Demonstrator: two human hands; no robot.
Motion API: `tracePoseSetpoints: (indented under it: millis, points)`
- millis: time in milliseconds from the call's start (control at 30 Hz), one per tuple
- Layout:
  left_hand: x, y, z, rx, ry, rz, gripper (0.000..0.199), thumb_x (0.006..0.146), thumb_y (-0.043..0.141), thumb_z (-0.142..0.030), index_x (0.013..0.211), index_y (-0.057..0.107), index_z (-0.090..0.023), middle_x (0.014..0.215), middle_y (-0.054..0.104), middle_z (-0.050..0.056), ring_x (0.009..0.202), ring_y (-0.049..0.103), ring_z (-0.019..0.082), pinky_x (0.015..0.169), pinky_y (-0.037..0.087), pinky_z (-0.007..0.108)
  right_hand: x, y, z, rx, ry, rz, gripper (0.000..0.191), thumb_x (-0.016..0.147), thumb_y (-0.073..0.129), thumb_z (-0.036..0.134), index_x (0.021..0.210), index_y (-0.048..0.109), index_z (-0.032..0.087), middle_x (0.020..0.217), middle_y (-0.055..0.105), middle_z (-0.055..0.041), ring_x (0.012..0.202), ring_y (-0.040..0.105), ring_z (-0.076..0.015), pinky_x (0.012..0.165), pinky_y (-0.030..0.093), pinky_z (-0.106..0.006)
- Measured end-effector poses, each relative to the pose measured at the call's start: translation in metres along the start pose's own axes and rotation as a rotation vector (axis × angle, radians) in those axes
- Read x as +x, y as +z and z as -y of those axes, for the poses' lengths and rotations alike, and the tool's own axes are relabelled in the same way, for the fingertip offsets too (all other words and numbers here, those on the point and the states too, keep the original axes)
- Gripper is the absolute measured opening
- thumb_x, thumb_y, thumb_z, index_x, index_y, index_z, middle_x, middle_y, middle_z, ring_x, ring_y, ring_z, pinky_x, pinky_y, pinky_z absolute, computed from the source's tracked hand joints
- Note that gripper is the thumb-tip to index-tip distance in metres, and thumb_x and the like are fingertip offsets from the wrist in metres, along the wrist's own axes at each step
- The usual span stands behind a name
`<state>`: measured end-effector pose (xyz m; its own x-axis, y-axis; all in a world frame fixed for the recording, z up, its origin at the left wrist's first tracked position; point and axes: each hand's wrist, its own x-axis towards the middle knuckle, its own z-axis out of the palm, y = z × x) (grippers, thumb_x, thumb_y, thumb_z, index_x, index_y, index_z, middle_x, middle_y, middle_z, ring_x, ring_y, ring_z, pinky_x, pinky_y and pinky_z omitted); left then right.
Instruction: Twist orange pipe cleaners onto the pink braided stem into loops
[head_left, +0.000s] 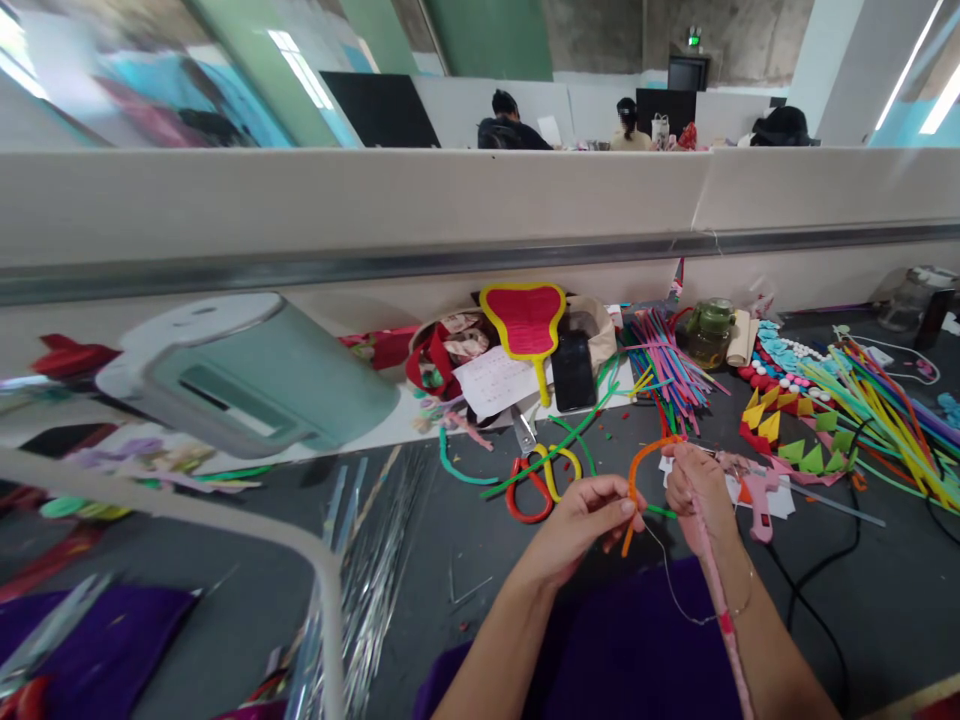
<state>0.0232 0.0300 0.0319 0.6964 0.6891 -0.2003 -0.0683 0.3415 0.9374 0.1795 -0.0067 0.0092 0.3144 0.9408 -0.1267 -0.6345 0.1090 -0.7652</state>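
My left hand (589,518) pinches an orange pipe cleaner (638,462) near its lower end. The strip arches up and over to my right hand (699,488), which is closed around a long pink wrapped stick (712,575) that slants down past my forearm. The strip's other end meets the fingertips of that hand; whether it is attached to the stick is hidden. A thin pale thread (670,580) loops down between the hands. Beyond my left hand lie red-handled scissors (529,490) and a green pipe cleaner (551,455). A pink glue gun (761,503) rests by my right hand.
Bundles of colored pipe cleaners (675,370) lie at the back and right. A phone (574,372) leans by a red-and-yellow fan shape (525,320). A pale green bin-like container (262,370) and thin metal wires (375,570) are left. Black cables (817,590) run right. People sit beyond the partition.
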Motion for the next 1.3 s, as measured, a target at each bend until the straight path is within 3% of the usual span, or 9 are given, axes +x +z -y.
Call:
tracePoseSetpoints:
  millis: [300, 467, 567, 667, 767, 867, 1067, 1300]
  points:
    - [0.002, -0.006, -0.004, 0.212, -0.017, -0.114, 0.020, 0.069, 0.073, -0.031, 0.065, 0.067, -0.013, 0.056, 0.063, 0.001, 0.039, 0.044, 0.005, 0.039, 0.030, 0.016, 0.002, -0.005, -0.003, -0.240, -0.152, -0.078, 0.033, 0.074, 0.067, 0.046, 0.078, 0.065, 0.014, 0.037, 0.036, 0.0106, 0.033, 0.024, -0.0035, 0.034, 0.015, -0.018]
    - [0.005, -0.001, -0.001, 0.163, -0.008, -0.211, 0.021, 0.066, 0.074, -0.029, 0.059, 0.063, -0.013, 0.049, 0.059, 0.000, 0.037, 0.041, 0.005, 0.036, 0.027, 0.015, -0.003, 0.000, 0.001, -0.385, -0.233, -0.116, 0.033, 0.074, 0.066, 0.048, 0.075, 0.067, 0.015, 0.041, 0.036, 0.0090, 0.037, 0.027, -0.0047, 0.036, 0.018, -0.020]
    - [0.004, -0.003, -0.002, -0.008, -0.090, -0.152, 0.021, 0.066, 0.075, -0.030, 0.063, 0.063, -0.013, 0.049, 0.060, 0.001, 0.035, 0.040, 0.005, 0.034, 0.027, 0.015, -0.003, 0.000, 0.001, -0.373, -0.250, -0.136, 0.034, 0.074, 0.066, 0.049, 0.074, 0.067, 0.015, 0.041, 0.035, 0.0092, 0.037, 0.026, -0.0048, 0.036, 0.017, -0.020]
    - [0.002, -0.007, -0.002, -0.236, -0.135, -0.011, 0.020, 0.070, 0.071, -0.031, 0.070, 0.065, -0.012, 0.046, 0.057, 0.000, 0.031, 0.037, 0.004, 0.030, 0.025, 0.015, -0.001, -0.001, 0.000, -0.327, -0.236, -0.150, 0.035, 0.074, 0.066, 0.049, 0.076, 0.067, 0.015, 0.040, 0.034, 0.0096, 0.036, 0.025, -0.0047, 0.036, 0.016, -0.020]
    - [0.002, -0.004, 0.004, -0.423, -0.122, 0.147, 0.017, 0.071, 0.070, -0.028, 0.073, 0.066, -0.011, 0.042, 0.050, -0.002, 0.029, 0.031, 0.003, 0.027, 0.022, 0.013, -0.001, -0.002, -0.001, -0.315, -0.222, -0.139, 0.034, 0.074, 0.066, 0.049, 0.077, 0.067, 0.015, 0.040, 0.036, 0.0092, 0.035, 0.026, -0.0046, 0.036, 0.017, -0.020]
    - [0.004, 0.005, 0.013, -0.572, -0.061, 0.224, 0.015, 0.071, 0.072, -0.026, 0.078, 0.066, -0.014, 0.040, 0.046, -0.004, 0.030, 0.027, 0.002, 0.027, 0.022, 0.010, -0.001, -0.002, -0.002, -0.317, -0.219, -0.129, 0.034, 0.074, 0.066, 0.048, 0.077, 0.067, 0.014, 0.040, 0.038, 0.0089, 0.035, 0.028, -0.0049, 0.036, 0.019, -0.020]
    - [0.006, 0.024, 0.022, -0.682, 0.018, 0.169, 0.021, 0.067, 0.078, -0.027, 0.071, 0.061, -0.015, 0.050, 0.045, -0.005, 0.038, 0.034, 0.002, 0.032, 0.029, 0.009, -0.001, -0.001, -0.003, -0.299, -0.201, -0.126, 0.034, 0.073, 0.068, 0.048, 0.077, 0.066, 0.015, 0.039, 0.037, 0.0092, 0.035, 0.028, -0.0050, 0.036, 0.018, -0.020]
    - [0.005, 0.030, 0.018, -0.701, 0.006, 0.124, 0.033, 0.061, 0.082, -0.027, 0.064, 0.052, -0.014, 0.066, 0.043, -0.003, 0.049, 0.037, 0.003, 0.036, 0.031, 0.008, -0.005, 0.004, 0.000, -0.307, -0.208, -0.136, 0.033, 0.074, 0.067, 0.047, 0.078, 0.067, 0.014, 0.042, 0.037, 0.0089, 0.037, 0.028, -0.0048, 0.038, 0.018, -0.020]
